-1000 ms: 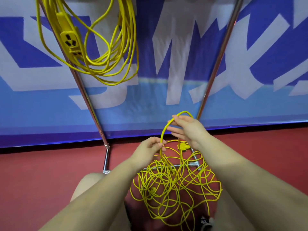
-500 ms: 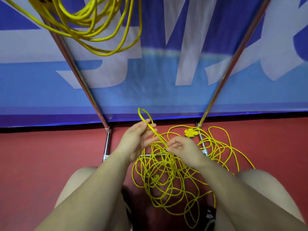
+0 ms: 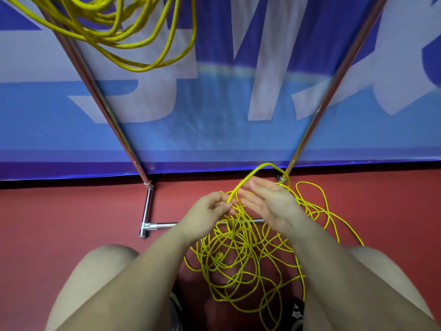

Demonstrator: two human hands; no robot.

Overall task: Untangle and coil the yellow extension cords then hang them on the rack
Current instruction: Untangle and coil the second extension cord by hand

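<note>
Chrome rack [image 3: 152,226] poles angle up against a blue-and-white banner [image 3: 214,120]; its base bar runs across the red floor [image 3: 59,223] under the tangled yellow cord [image 3: 241,261], which sprawls between the person's knees. A coiled cord [image 3: 133,37] already hangs top left. Left hand [image 3: 205,212] pinches a raised loop of thin round cable; right hand [image 3: 272,201] is spread flat, fingers straight, beside the loop. Versus 0.5 s ago: the right hand has let go and opened, and the loop arches further right.

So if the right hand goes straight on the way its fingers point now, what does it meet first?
Most likely the raised yellow cord loop, just ahead of the right hand, which points up-left; then the left hand. Depth is uncertain.
</note>
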